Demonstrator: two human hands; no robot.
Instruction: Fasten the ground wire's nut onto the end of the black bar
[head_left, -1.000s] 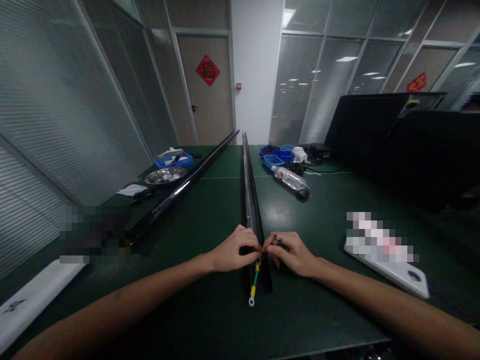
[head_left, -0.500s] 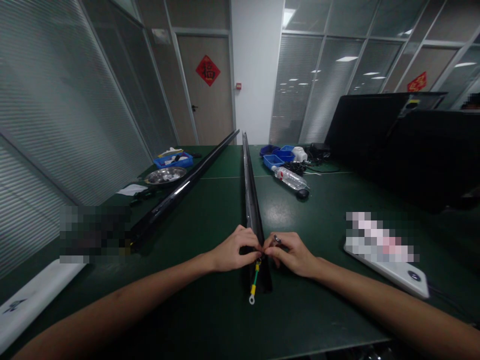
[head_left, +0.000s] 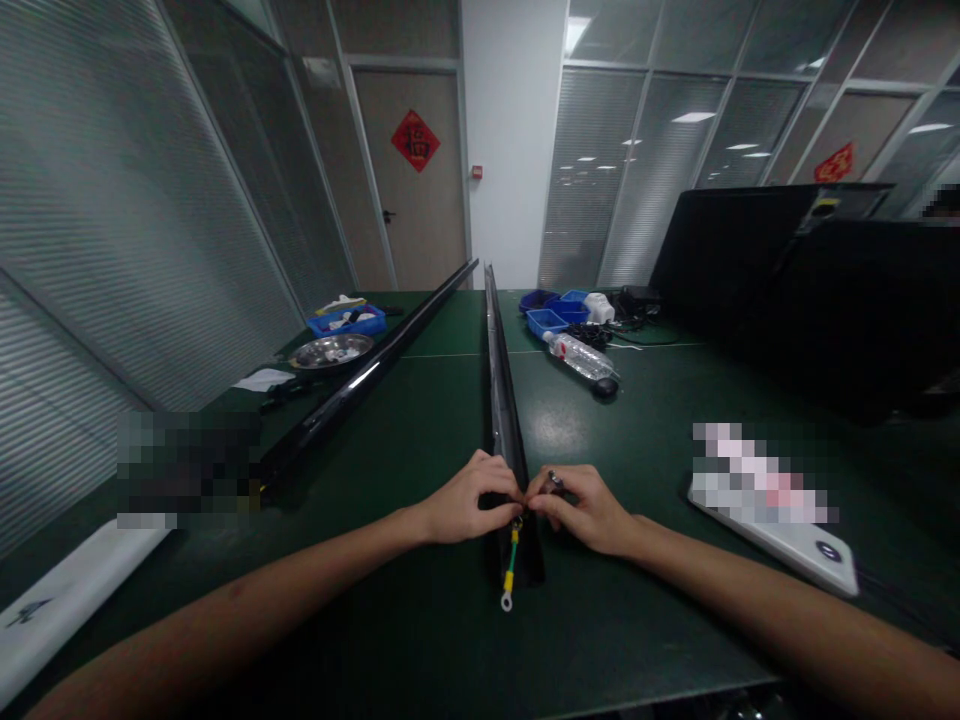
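Fingers [head_left: 501,516] of the left hand [head_left: 469,505] and right hand [head_left: 589,508] are bending inward and meeting at the tips over the near end of the right rail [head_left: 504,400]; whether they are grasping anything small, I cannot tell, since the tips are hiding it. At far left, a white slab [head_left: 82,590] with a dark mark is lying on the green table [head_left: 420,430], its far end running into a pixelated patch. Beyond, a paper [head_left: 264,380] is lying near a metal bowl [head_left: 311,360], and a blue tray [head_left: 377,322] holding small items is sitting just behind the bowl. Next, the black left rail [head_left: 360,380] is slanting away toward the far edge. Under the left thumb, a green wire [head_left: 514,550] with yellow sleeves is lying along the right rail's near end, its ring lug [head_left: 507,604] pointing toward the person. Small metal [head_left: 553,482] is showing at the right hand's fingers. Farther right, a clear bottle [head_left: 581,360] is lying near blue bins [head_left: 546,321]. Black panels [head_left: 727,260] are standing behind a partly pixelated white device [head_left: 787,545], which is lying well apart from the right hand.
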